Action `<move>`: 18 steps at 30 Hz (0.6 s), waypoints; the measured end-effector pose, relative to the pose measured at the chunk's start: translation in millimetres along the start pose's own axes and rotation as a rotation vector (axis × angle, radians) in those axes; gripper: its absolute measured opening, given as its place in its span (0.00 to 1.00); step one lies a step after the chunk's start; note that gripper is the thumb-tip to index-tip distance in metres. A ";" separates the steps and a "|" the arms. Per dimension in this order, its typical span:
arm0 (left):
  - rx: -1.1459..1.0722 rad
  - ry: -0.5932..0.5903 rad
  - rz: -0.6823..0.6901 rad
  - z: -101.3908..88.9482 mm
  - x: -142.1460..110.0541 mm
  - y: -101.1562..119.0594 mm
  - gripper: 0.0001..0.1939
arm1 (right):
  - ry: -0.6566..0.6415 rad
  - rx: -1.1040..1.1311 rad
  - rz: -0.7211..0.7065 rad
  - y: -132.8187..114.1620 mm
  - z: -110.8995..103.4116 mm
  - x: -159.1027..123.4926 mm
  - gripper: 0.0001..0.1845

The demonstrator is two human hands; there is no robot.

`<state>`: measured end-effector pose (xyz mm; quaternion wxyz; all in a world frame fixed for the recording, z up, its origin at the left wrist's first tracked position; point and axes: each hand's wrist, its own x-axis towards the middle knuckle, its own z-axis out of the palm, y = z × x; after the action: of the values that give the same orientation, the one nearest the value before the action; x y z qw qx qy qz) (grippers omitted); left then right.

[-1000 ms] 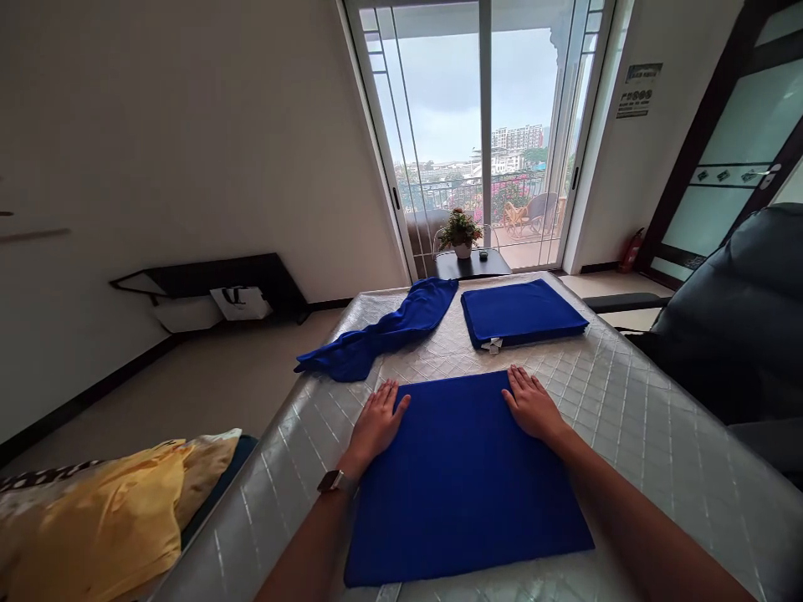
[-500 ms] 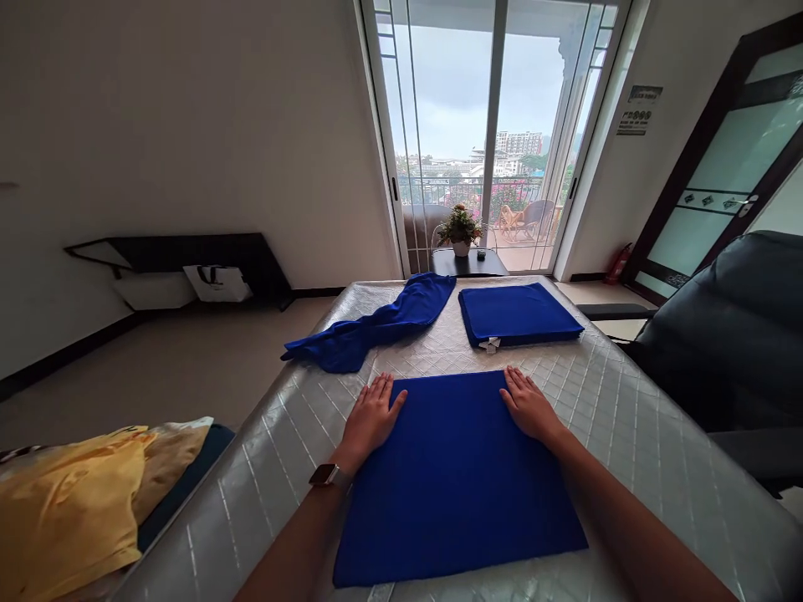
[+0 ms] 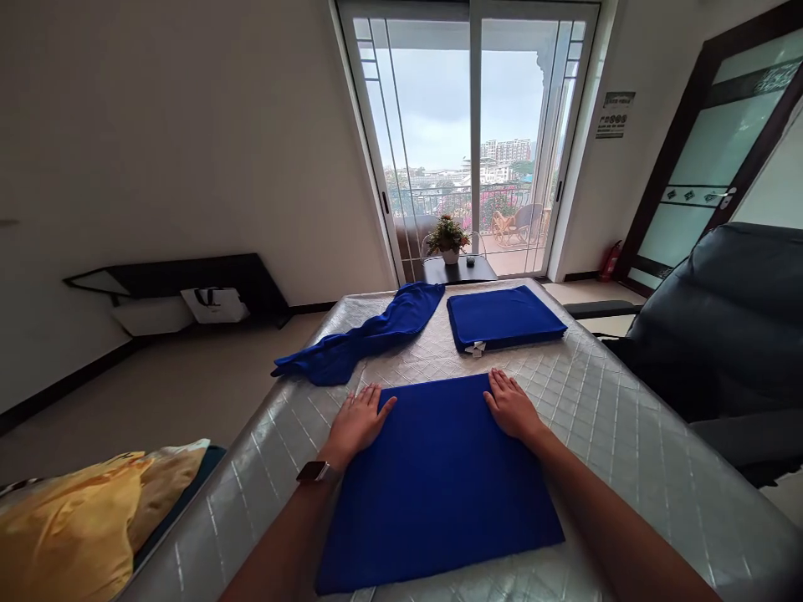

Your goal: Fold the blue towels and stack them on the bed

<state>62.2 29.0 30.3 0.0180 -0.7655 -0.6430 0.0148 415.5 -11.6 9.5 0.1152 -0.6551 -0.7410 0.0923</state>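
Note:
A flat blue folded cloth (image 3: 442, 485) lies in front of me on the quilted silvery mattress (image 3: 602, 468). My left hand (image 3: 360, 422) rests on its far left corner, fingers stretched out, with a watch on that wrist. Over the far right corner lies my right hand (image 3: 513, 408), flat with its fingers extended. Beyond them sits a neat stack of folded blue cloth (image 3: 508, 316) with a white tag at its front edge. Left of the stack, a crumpled blue cloth (image 3: 370, 336) stretches toward the mattress's left edge.
Yellow fabric (image 3: 69, 518) is heaped at the lower left beside the mattress. A black armchair (image 3: 728, 326) stands close on the right. Past the far edge, a small dark table (image 3: 461, 269) carries a potted plant (image 3: 448, 238) before the sliding glass door (image 3: 427, 125).
The whole view has shifted slightly, so things appear a little further left. Both hands stay flat on the far corners of the folded cloth.

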 end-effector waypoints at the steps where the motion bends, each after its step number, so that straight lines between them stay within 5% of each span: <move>1: 0.015 -0.010 -0.015 -7.1 3.2 5.3 0.41 | -0.002 0.000 0.000 -0.1 -0.2 0.1 0.38; 6: -0.075 0.131 0.143 -31.4 13.7 85.2 0.38 | -0.003 0.011 -0.002 -0.1 -1.3 0.3 0.37; 12: -0.334 0.286 0.480 -12.6 6.9 214.0 0.29 | 0.021 -0.045 -0.075 7.2 4.9 -1.6 0.34; 15: -0.372 0.280 0.453 1.5 6.6 230.7 0.29 | 0.021 -0.050 -0.085 10.0 7.2 -1.3 0.34; 18: -0.327 0.217 0.391 9.8 7.6 213.2 0.32 | 0.026 -0.024 -0.072 7.9 4.9 -0.7 0.34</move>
<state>272.8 -0.3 10.6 -0.0403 -0.8650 -0.4711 -0.1680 421.6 -11.3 2.5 0.1201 -0.6306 -0.7635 0.0708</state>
